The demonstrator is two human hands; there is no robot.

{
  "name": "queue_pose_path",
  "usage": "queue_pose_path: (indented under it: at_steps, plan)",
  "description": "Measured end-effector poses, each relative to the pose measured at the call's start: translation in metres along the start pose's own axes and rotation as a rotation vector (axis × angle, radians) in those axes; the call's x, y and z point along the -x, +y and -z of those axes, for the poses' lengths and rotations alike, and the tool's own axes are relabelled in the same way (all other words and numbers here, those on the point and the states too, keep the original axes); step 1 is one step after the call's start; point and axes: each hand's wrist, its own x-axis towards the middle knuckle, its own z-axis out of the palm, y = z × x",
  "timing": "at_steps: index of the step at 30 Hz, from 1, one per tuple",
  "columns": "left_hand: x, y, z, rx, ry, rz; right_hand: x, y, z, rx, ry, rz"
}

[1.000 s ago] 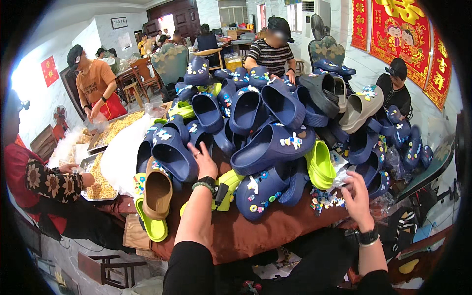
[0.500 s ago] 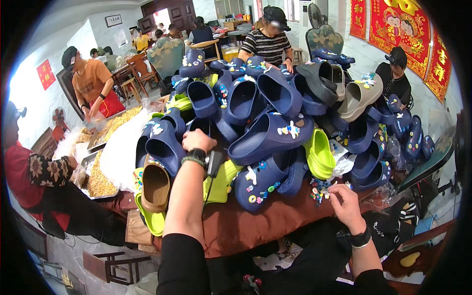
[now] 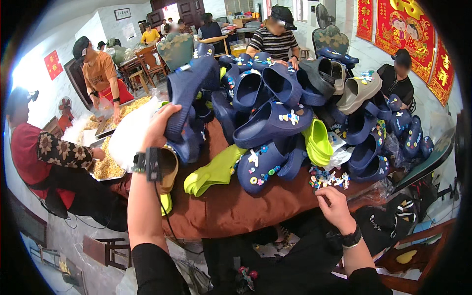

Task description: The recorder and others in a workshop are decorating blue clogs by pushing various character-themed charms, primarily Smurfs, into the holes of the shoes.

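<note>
My left hand (image 3: 162, 120) is closed on a navy clog (image 3: 194, 83), held up at the left of the shoe heap with its sole turned toward me. Below it, another navy clog (image 3: 186, 142) partly hides behind my hand and wrist. My right hand (image 3: 335, 206) hovers over the near table edge, thumb and forefinger pinched together; anything between them is too small to make out. Just beyond its fingertips lies a little pile of colourful shoe charms (image 3: 328, 178). A navy clog studded with charms (image 3: 260, 169) rests in the middle front, beside a lime-green clog (image 3: 214, 172) lying tilted.
A tall heap of navy, grey and lime clogs covers the brown tablecloth (image 3: 221, 216). Metal trays of small yellowish pieces (image 3: 109, 164) stand at left, where two people work. Two others sit across and at the right. A green-backed chair (image 3: 427, 162) borders the table's right side.
My left hand has lifted a navy clog up and leftward out of the heap. The lime clog at the front has shifted. My right hand has drawn back slightly from the charms.
</note>
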Motion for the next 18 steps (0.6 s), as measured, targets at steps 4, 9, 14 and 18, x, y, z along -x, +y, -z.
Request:
queue_pose_path:
  at_steps: [4,9,14,18]
  plan:
    - [0.086,0.025,0.008,-0.118,-0.055,-0.398,-0.002,-0.008,-0.010,0.004,-0.027,0.062]
    - [0.167,-0.022,0.041,-0.505,-0.029,-0.471,-0.001,-0.024,-0.022,-0.092,-0.070,0.033]
    - [0.247,-0.062,-0.006,-1.010,-0.221,-0.562,0.012,-0.018,-0.040,-0.729,-0.205,-0.287]
    - [0.260,-0.120,-0.027,-0.972,-0.503,-0.526,0.013,-0.024,-0.054,-1.099,-0.327,-0.548]
